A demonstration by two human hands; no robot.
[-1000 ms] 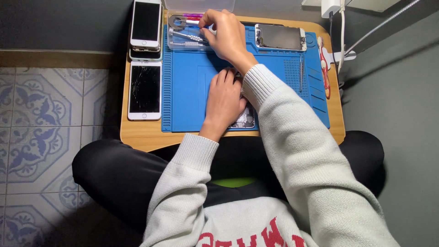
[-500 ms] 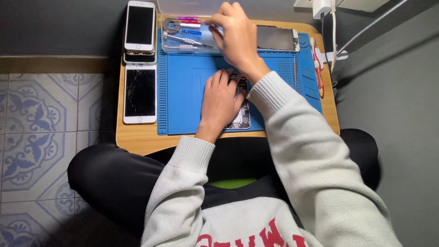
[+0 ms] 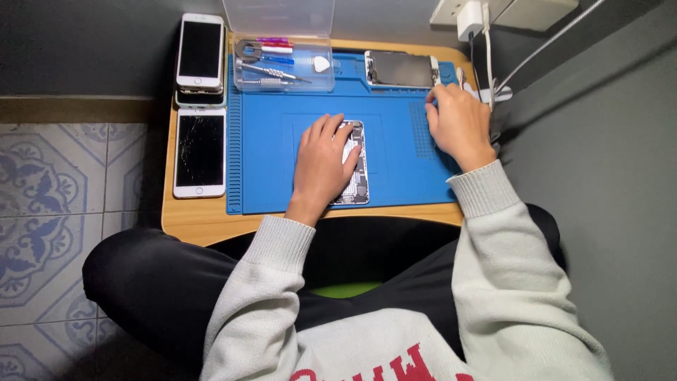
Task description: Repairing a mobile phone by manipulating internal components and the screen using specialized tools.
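Seemingly to keep it from sliding, the person's left hand [image 3: 323, 164] lies flat, fingers spread and loose, on an opened phone [image 3: 354, 164] whose bare insides face up; it presses down rather than grips. That phone sits near the middle of a blue repair mat [image 3: 402, 176] on the small wooden worktop [image 3: 197, 219], its long axis running away from the person toward the far edge, one short end pointing at the clear tool tray [image 3: 282, 65]. The right hand [image 3: 458, 123] rests at the mat's right side with fingers curled under; whether it pinches some small part there I cannot tell, since the fingertips are hidden. Just beyond it, at the far edge, a detached screen assembly [image 3: 399, 68] lies crosswise, set aside where it is out of the way. The tray holds screwdrivers and a white pick, kept within reach with its lid stood open. Off the mat to the left, a phone with a cracked screen [image 3: 200, 151] lies face up, and a stack of further phones [image 3: 201, 56] sits beyond it, both aligned the same way as the opened one. A white charger [image 3: 471, 15] hangs plugged in at the upper right.
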